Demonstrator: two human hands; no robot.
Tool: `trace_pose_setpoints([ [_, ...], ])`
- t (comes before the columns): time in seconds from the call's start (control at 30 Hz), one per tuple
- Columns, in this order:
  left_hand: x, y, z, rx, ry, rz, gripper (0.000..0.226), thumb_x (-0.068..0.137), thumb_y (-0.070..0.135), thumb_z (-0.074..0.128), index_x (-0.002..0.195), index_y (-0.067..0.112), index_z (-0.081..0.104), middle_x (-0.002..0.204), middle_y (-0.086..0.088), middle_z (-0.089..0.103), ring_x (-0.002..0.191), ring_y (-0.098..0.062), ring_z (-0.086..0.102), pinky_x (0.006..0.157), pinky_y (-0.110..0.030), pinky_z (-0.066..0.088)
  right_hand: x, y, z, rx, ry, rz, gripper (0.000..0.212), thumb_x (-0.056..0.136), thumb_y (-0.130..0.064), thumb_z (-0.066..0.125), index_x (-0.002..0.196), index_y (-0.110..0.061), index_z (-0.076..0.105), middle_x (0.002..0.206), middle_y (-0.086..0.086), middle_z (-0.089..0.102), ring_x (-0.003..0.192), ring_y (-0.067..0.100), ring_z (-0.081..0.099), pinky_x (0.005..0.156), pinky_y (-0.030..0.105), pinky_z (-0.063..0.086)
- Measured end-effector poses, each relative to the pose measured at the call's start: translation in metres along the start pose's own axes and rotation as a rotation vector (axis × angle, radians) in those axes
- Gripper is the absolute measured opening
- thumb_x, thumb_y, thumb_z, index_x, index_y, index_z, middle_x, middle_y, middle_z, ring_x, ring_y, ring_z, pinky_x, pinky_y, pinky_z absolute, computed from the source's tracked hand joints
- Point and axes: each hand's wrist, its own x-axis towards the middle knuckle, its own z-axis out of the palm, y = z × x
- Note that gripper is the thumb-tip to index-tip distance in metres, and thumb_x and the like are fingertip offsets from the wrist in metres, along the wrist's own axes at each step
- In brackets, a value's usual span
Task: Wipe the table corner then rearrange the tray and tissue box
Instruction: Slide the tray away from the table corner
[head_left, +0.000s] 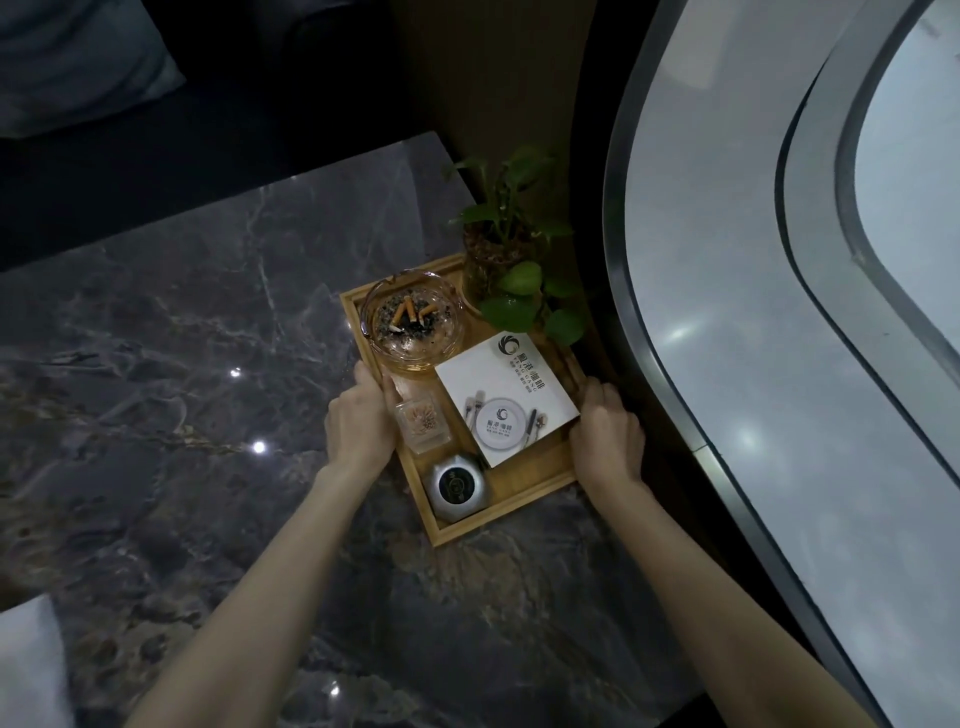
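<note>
A wooden tray (524, 493) lies at the right edge of the dark marble table (182, 364), near its far right corner. On it lies a white tissue box (506, 402) with a printed logo, beside a glass ashtray (413, 327) holding cigarette butts. My left hand (361, 421) grips the tray's left rim. My right hand (605, 434) grips its right rim. Both hold the tray from opposite sides.
Also on the tray: a clear toothpick holder (422, 423), a round silver device (457, 486) and a potted green plant (511, 260) at the far end. A curved window frame (649, 364) runs close along the right. A white object (31, 665) sits bottom left.
</note>
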Motion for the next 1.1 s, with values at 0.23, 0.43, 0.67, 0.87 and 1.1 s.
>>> trace_pose_setpoints([
  [0.23,-0.004,0.000,-0.001,0.018,0.010,0.002,0.021,0.094,0.016,0.037,0.102,-0.003,0.041,0.084,-0.030,0.065,0.073,-0.045,0.060,0.058,-0.042,0.035,-0.003,-0.001,-0.002,0.028,0.051,-0.014,0.029,0.086,0.007,0.045,0.114,0.005,0.052,0.108,0.027,0.058,0.079,0.042,0.061,0.060,0.040,0.045],
  [0.43,-0.013,-0.008,-0.012,-0.025,0.070,-0.027,0.027,0.096,0.021,0.033,0.105,-0.003,0.042,0.085,-0.030,0.065,0.074,-0.046,0.059,0.062,-0.041,0.036,-0.008,-0.009,-0.010,0.030,0.112,-0.054,0.029,0.084,0.009,0.046,0.111,0.005,0.055,0.104,0.027,0.059,0.071,0.041,0.061,0.056,0.038,0.044],
  [0.67,-0.061,-0.064,-0.082,-0.015,0.197,-0.075,0.022,0.094,0.016,0.037,0.095,-0.005,0.045,0.080,-0.032,0.063,0.069,-0.046,0.058,0.058,-0.039,0.033,-0.057,-0.076,-0.013,0.063,0.142,-0.242,0.019,0.087,0.005,0.046,0.102,0.004,0.058,0.095,0.025,0.062,0.070,0.043,0.062,0.054,0.041,0.045],
  [0.87,-0.063,-0.078,-0.091,-0.020,0.188,-0.062,0.024,0.095,0.019,0.036,0.092,-0.003,0.045,0.079,-0.032,0.063,0.068,-0.045,0.058,0.056,-0.038,0.032,-0.064,-0.086,-0.009,0.113,0.150,-0.234,0.019,0.093,-0.007,0.042,0.100,0.004,0.056,0.102,0.024,0.061,0.080,0.044,0.059,0.064,0.045,0.045],
  [1.1,-0.105,-0.155,-0.135,0.045,0.193,-0.133,0.022,0.095,0.019,0.035,0.092,0.000,0.045,0.084,-0.032,0.064,0.073,-0.044,0.059,0.058,-0.037,0.031,-0.122,-0.144,0.016,0.179,0.104,-0.336,0.020,0.093,-0.009,0.044,0.101,0.003,0.058,0.097,0.022,0.062,0.081,0.040,0.059,0.067,0.043,0.046],
])
